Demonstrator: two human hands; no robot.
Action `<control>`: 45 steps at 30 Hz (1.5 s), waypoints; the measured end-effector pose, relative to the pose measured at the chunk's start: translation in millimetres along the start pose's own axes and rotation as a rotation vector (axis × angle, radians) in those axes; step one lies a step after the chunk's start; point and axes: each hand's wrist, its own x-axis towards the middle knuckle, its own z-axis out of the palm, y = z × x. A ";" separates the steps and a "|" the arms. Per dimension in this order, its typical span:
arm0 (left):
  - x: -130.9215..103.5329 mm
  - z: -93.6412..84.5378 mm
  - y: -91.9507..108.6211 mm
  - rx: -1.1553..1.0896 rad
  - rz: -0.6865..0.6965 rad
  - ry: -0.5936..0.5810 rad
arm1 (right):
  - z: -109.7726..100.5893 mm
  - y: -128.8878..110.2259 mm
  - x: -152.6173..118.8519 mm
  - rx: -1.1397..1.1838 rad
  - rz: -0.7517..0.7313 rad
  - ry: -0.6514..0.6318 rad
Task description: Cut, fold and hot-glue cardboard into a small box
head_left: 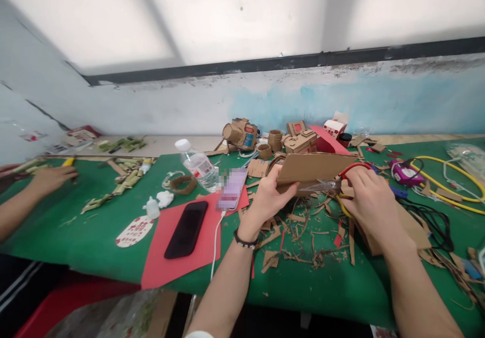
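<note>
The cardboard sheet (316, 170) is held up above the worktop (326, 287). At the sheet's left end, the left hand (270, 191) has its grip clamped on the board, thumb across the near face, probably to steady it against the blades. By the sheet's lower right edge, the right hand (366, 191) has its grip closed around the handles of the scissors (320, 186), whose blades run along that edge; holding both up presumably gives them room above the cardboard scraps (295, 227) strewn below the sheet. Behind the sheet stand cardboard models (240, 133), seemingly set back out of the hands' way. Left of the sheet, a lit phone (233, 189) appears tilted towards the person, perhaps for easy viewing, with a white cable (215, 249) running from it. Farther left of the sheet, a black phone (186, 228) lies flat on red paper (166, 271).

The left fingers are mostly hidden behind the sheet, and whether the blades have bitten into its edge cannot be told. Right of the sheet, the right forearm partly covers a flat cardboard piece (413, 222). The lit phone's screen is too blurred to read. Far left of the sheet, a co-worker's hand (55, 181) shows, its arm cut off by the frame.
</note>
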 end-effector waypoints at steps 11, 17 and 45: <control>-2.5 2.3 -7.4 0.013 0.034 0.027 | 3.4 -0.8 -4.6 0.199 0.067 0.059; -1.1 3.9 -5.3 0.003 0.057 0.034 | -1.2 -0.2 -6.7 0.173 0.085 0.051; -0.1 2.6 6.7 -0.089 0.033 -0.168 | 0.4 -15.4 -2.4 0.091 -0.046 0.011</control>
